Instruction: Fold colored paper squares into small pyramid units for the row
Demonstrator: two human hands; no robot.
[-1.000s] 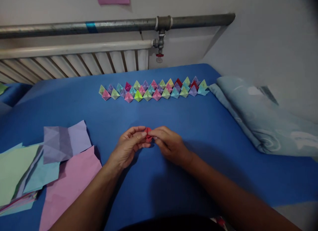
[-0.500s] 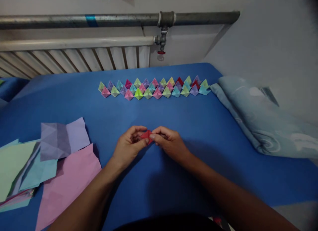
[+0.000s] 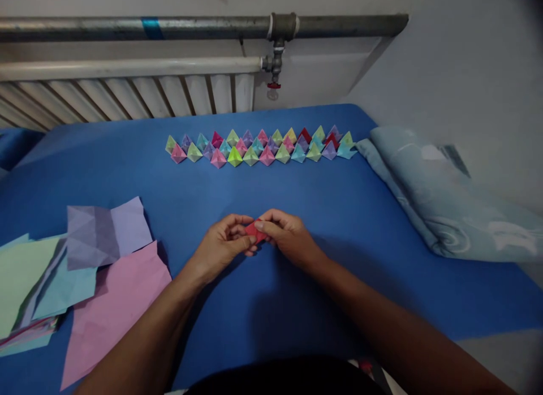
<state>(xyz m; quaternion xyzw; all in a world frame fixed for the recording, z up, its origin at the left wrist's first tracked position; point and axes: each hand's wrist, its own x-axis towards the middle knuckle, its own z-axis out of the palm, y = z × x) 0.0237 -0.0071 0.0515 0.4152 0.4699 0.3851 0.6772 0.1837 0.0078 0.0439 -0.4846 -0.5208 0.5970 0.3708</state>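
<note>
A small folded red paper piece is held between both hands above the blue surface. My left hand pinches its left side, thumb in front and fingers curled behind. From the right, my right hand grips the same piece, its thumb lying over the upper part. Beyond the hands, several folded paper pieces in pink, green, purple, blue, yellow and red stand in staggered rows.
Creased purple and pink sheets lie at the left beside a stack of coloured paper. A folded light-blue blanket is on the right. Behind the surface are a radiator and a metal pipe.
My right thumb has shifted over the red piece, which is now turned to a different angle. More of my left fingertips show beneath it. The whole view has shifted slightly.
</note>
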